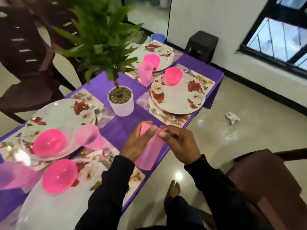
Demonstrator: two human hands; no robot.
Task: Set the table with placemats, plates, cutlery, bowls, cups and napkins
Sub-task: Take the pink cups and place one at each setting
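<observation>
Both hands hold a pale pink plastic cup (149, 153) over the near right edge of the purple table (119, 128). My left hand (134, 141) grips its upper part, thumb across the front. My right hand (179, 143) pinches its rim from the right. Several floral plates sit on floral placemats, each with a bright pink bowl: far right (173, 75), far back (152, 59), near left (49, 143) and nearest (59, 175). Pink cups stand by the far plates (145, 73), by the left plate (89, 136) and at the left edge (15, 176). Spoons (106, 155) lie beside the plates.
A potted green plant (121, 101) stands mid-table. Dark wooden chairs stand at far left (28, 52) and near right (265, 180). A black stool (201, 46) and a blue bucket (157, 37) are beyond the table. Crumpled paper (232, 118) lies on the floor.
</observation>
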